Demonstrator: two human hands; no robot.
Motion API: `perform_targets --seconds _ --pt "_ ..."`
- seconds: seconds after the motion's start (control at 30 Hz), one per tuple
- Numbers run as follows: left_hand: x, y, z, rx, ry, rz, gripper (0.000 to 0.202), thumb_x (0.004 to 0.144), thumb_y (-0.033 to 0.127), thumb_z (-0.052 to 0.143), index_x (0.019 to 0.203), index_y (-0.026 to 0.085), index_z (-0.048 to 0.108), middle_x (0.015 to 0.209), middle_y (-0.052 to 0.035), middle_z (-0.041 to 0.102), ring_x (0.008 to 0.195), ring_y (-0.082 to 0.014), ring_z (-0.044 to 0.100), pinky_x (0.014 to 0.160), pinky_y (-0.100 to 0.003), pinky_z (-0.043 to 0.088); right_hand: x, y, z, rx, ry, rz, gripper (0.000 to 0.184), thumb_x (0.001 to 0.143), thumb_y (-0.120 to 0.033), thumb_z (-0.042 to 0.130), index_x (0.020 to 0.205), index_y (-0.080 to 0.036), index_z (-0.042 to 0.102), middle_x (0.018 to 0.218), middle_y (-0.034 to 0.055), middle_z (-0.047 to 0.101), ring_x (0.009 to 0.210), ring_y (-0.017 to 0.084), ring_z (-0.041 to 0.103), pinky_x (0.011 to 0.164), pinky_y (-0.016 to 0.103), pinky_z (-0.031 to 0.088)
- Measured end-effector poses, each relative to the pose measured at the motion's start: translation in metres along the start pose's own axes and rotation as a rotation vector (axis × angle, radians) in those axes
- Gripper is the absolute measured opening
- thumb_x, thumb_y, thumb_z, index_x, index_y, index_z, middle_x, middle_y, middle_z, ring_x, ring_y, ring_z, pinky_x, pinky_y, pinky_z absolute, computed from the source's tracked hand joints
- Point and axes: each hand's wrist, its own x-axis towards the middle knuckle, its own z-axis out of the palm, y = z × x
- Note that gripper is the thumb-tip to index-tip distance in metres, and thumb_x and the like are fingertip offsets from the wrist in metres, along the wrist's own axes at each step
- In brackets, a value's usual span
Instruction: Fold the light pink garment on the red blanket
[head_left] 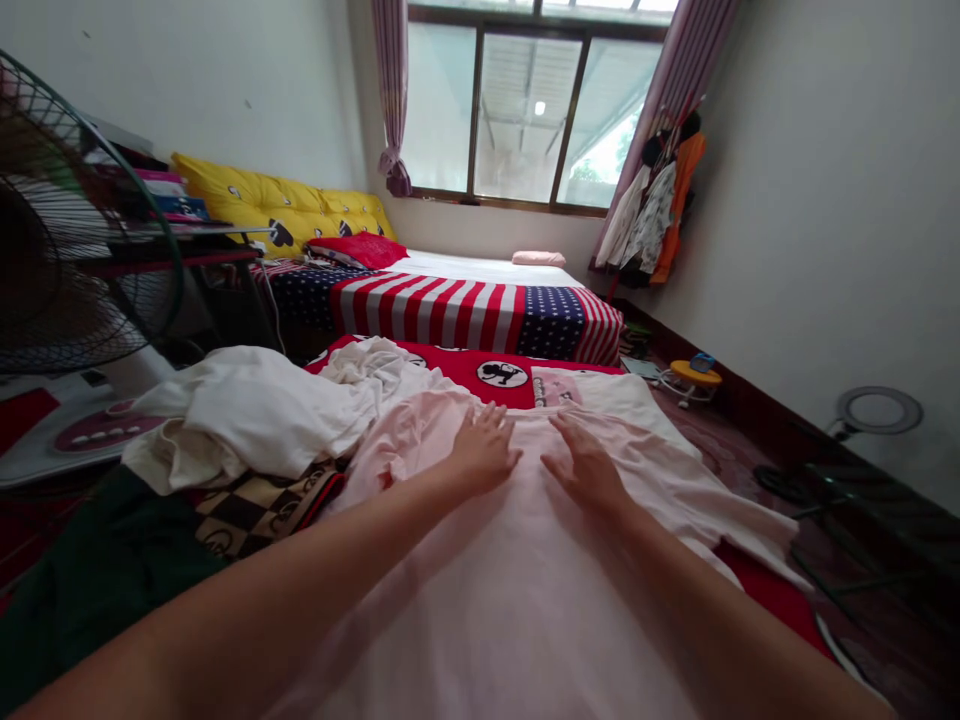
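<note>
- I find both hands laid flat, fingers (495, 415) slightly apart and gripping nothing. The left hand (484, 450) and right hand (586, 468) press on the pale pink shirt (510, 580).
- The shirt is soft, creased cloth, spread across the red-covered bed (769, 595).
- Left of it lie crumpled white garments (255, 410); beyond is a striped flag blanket (450, 310) under the window (525, 110).

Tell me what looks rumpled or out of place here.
The pale pink T-shirt lies mostly flat under the left hand and right hand, but its sleeve near the left hand is bunched. Beside it, a crumpled white garment heap sits unfolded over a checkered brown cloth.
</note>
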Motion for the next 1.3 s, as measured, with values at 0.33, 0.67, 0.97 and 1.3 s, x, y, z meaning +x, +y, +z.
perform_targets --seconds 0.33,0.67,0.97,1.3 --pt "-0.03 -0.011 0.014 -0.088 -0.187 0.014 0.07 0.088 0.068 0.028 0.146 0.03 0.028 0.158 -0.011 0.01 0.144 -0.0331 0.005 0.112 -0.055 0.007 -0.012 -0.011 -0.003 -0.379 -0.434 0.195 0.062 0.093 -0.058 0.027 0.149 -0.032 0.018 0.158 0.0024 0.005 0.144 0.029 0.003 0.111 0.059 0.012" --pt "-0.156 -0.017 -0.017 -0.087 -0.269 0.224 0.068 0.089 0.067 0.031 0.147 0.032 0.026 0.157 -0.0092 0.012 0.144 -0.0319 0.007 0.112 -0.055 0.013 -0.133 -0.044 -0.042 -0.352 -0.408 0.02 0.06 0.094 -0.057 0.028 0.148 -0.03 0.024 0.157 0.0019 0.012 0.144 0.027 0.01 0.111 0.059 0.016" --pt "-0.178 -0.022 -0.008 -0.054 -0.092 0.133 0.063 0.089 0.063 0.036 0.143 0.03 0.038 0.155 -0.0066 0.025 0.143 -0.0299 0.016 0.115 -0.046 0.016 -0.143 -0.038 -0.044 -0.394 -0.321 0.066 0.057 0.095 -0.053 0.03 0.145 -0.027 0.033 0.155 0.0043 0.022 0.142 0.026 0.019 0.111 0.054 0.022" --pt "-0.18 -0.022 -0.007 -0.047 -0.072 0.137 0.064 0.089 0.064 0.034 0.142 0.029 0.038 0.154 -0.0067 0.026 0.142 -0.0299 0.018 0.115 -0.045 0.015 -0.144 -0.034 -0.039 -0.416 -0.323 0.067 0.058 0.095 -0.054 0.028 0.146 -0.027 0.032 0.155 0.0036 0.022 0.142 0.025 0.019 0.111 0.053 0.024"
